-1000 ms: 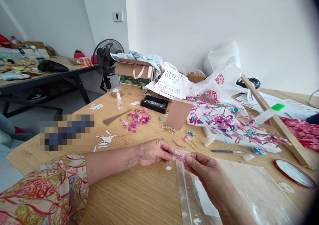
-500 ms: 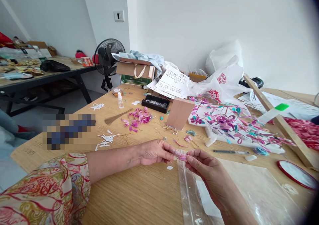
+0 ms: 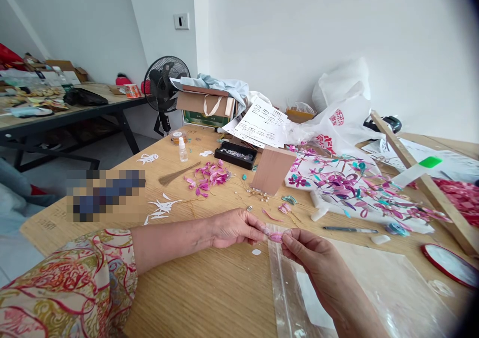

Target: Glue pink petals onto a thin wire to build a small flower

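Between my two hands is a small pink petal-like piece, pinched at both ends. My left hand grips its left end between thumb and fingers. The thumb and fingertips of my right hand close on its right end. Both hands are just above the table, by the upper left edge of a clear plastic bag. A small white oval lies below my left hand. Beyond the hands are a pile of pink petals, white pointed strips and a wooden block standing upright.
A spray bottle and a black tray stand farther back. Pink and teal flower branches spread on the right, near a pen, a wooden bar and a red-rimmed disc. A fan stands behind.
The view has shifted slightly, so the scene sits a little farther right. My fingers keep their pinch, and the pink piece shows a bit more clearly between them.
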`<state>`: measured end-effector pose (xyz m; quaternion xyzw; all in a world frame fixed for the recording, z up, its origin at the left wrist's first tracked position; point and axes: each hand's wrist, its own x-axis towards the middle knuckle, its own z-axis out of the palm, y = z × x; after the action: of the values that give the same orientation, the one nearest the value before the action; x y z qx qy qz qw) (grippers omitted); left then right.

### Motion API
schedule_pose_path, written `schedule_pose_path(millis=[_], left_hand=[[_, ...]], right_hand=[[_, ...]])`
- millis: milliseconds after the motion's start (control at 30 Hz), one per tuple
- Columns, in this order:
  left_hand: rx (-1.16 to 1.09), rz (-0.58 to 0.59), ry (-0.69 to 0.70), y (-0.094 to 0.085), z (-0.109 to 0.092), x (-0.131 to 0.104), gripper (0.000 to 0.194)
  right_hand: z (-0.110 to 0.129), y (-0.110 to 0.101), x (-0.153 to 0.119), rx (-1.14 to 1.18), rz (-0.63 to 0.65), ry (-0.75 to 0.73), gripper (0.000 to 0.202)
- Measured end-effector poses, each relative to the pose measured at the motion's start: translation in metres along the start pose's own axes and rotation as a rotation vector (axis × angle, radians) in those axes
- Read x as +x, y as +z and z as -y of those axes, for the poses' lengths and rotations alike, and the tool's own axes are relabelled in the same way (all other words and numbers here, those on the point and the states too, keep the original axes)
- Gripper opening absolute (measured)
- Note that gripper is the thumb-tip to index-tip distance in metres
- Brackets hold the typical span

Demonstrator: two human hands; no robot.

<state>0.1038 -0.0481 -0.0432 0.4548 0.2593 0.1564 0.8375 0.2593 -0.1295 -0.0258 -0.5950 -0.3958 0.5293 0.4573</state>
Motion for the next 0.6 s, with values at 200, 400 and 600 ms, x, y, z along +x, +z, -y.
schedule_pose_path(millis=[200, 400, 600], left_hand=[[-0.029, -0.035, 0.034, 0.0019, 0.0025, 0.0002, 0.012], [-0.062, -0.033, 0.008, 0.0035, 0.0012, -0.0007, 0.014], [-0.065, 0.002, -0.032, 0.0034, 0.0, -0.0014, 0.017]], right_hand=[[-0.0006, -0.0001, 0.0005, -0.001, -0.003, -0.003, 0.026], [0.0009, 0.0011, -0.0005, 0.022, 0.01, -0.003, 0.027], [0.0027, 0.0016, -0.003, 0.074, 0.039, 0.011, 0.026]])
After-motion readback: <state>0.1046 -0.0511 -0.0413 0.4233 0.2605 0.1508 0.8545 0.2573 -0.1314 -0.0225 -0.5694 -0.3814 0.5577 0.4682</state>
